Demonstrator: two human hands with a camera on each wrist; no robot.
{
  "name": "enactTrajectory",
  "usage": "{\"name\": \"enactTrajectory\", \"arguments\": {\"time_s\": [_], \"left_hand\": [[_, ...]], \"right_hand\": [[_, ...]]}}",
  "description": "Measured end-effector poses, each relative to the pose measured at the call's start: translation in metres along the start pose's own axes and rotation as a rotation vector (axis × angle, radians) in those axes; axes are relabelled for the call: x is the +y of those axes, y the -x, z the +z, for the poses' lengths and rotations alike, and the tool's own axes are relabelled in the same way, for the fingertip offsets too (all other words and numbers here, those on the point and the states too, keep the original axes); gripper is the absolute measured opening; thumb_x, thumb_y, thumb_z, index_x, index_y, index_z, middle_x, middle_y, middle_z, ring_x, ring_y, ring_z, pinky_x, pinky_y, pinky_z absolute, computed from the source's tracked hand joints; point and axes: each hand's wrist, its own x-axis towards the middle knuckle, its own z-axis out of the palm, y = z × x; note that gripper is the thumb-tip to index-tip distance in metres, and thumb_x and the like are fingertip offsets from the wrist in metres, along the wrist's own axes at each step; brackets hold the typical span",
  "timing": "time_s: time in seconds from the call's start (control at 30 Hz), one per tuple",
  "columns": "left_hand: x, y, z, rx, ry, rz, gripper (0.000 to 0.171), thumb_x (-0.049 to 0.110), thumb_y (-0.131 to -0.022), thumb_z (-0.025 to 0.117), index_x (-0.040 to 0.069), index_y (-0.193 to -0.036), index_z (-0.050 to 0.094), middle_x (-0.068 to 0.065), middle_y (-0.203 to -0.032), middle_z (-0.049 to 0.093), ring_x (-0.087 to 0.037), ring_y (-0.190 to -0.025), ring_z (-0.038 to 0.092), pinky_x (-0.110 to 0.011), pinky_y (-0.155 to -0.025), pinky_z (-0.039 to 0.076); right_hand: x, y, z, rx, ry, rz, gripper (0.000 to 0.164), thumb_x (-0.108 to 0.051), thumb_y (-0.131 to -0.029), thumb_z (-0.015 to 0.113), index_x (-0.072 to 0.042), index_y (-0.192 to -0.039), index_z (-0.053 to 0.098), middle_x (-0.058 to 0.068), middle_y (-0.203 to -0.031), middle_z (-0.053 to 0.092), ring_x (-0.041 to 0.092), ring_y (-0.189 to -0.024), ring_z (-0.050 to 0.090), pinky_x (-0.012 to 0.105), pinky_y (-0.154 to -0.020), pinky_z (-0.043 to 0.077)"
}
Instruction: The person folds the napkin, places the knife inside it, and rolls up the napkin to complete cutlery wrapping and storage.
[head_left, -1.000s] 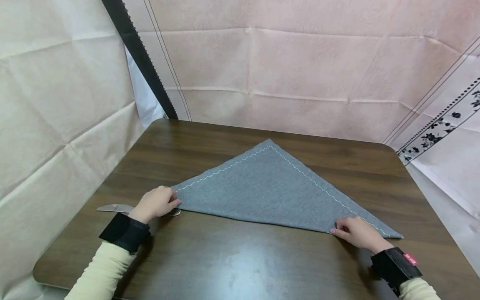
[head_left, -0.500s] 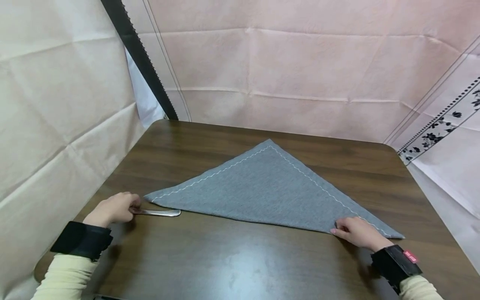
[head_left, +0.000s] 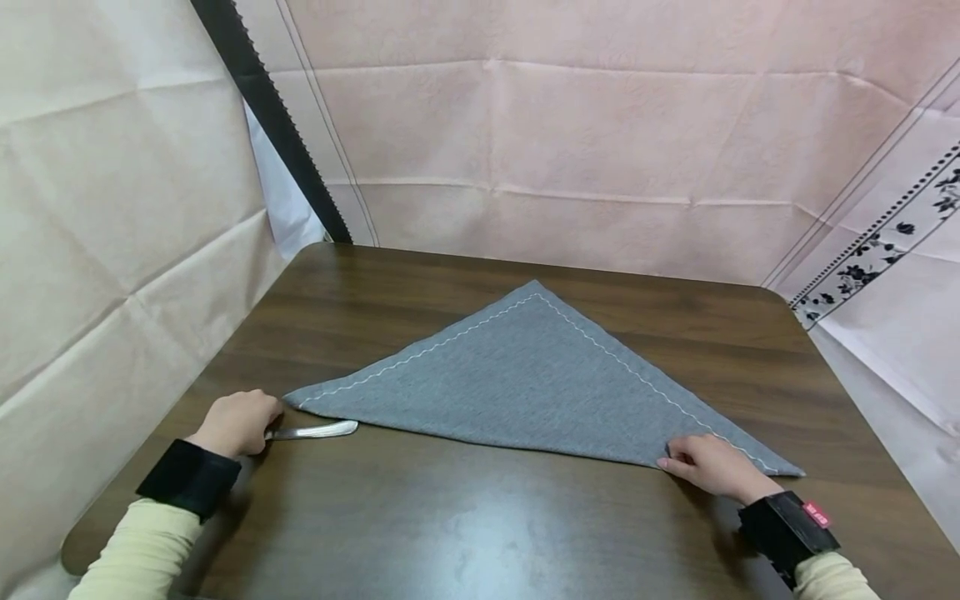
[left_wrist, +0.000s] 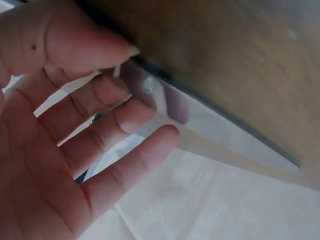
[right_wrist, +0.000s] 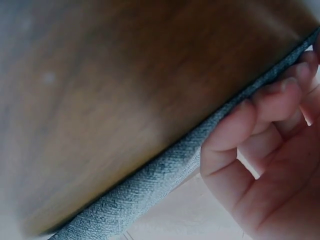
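A grey cloth (head_left: 480, 375), folded into a triangle with white wavy stitching along two sides, lies flat on the table in the head view. Just beyond its left corner, my left hand (head_left: 236, 421) pinches a metal table knife (head_left: 315, 432); the handle end points right. In the left wrist view, the knife's shiny blade (left_wrist: 225, 135) runs from behind the fingertips along the tabletop. My right hand (head_left: 720, 467) rests with loosely bent fingers at the cloth's near edge, toward the right corner. In the right wrist view its fingertips touch the cloth's folded edge (right_wrist: 165, 170).
The brown wooden table (head_left: 480, 517) has rounded corners. Pale creased sheets (head_left: 585, 142) hang behind it and on the left. A black strip (head_left: 277, 125) runs down the sheets at the back left. Each wrist wears a black band (head_left: 187, 482).
My left hand has let go of the cloth's left corner, moved left to the knife and taken hold of it. The knife handle now lies slightly more tilted. The right hand has stayed put.
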Motion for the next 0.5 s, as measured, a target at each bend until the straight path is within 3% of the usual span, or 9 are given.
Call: {"name": "enactTrajectory", "arguments": {"time_s": [0.3, 0.5], "left_hand": [[0.005, 0.000, 0.008, 0.000, 0.043, 0.009, 0.036, -0.013, -0.061, 0.063, 0.014, -0.055, 0.041, 0.002, -0.058, 0.036, -0.015, -0.054, 0.030, -0.031, -0.050, 0.027], [-0.007, 0.004, 0.008, 0.018, 0.137, 0.026, 0.045, -0.015, -0.061, 0.052, 0.018, -0.061, 0.021, 0.004, -0.063, 0.013, -0.013, -0.057, 0.013, -0.031, -0.054, 0.013]], "right_hand": [[0.000, 0.002, -0.002, -0.007, 0.007, 0.000, 0.033, -0.025, -0.088, 0.060, -0.019, -0.063, 0.039, -0.013, -0.057, 0.028, -0.001, -0.051, 0.027, 0.020, -0.049, 0.023], [0.000, 0.001, 0.000, -0.015, -0.004, 0.006, 0.033, -0.024, -0.088, 0.060, -0.019, -0.063, 0.039, -0.013, -0.057, 0.027, -0.001, -0.050, 0.027, 0.020, -0.050, 0.023]]}}
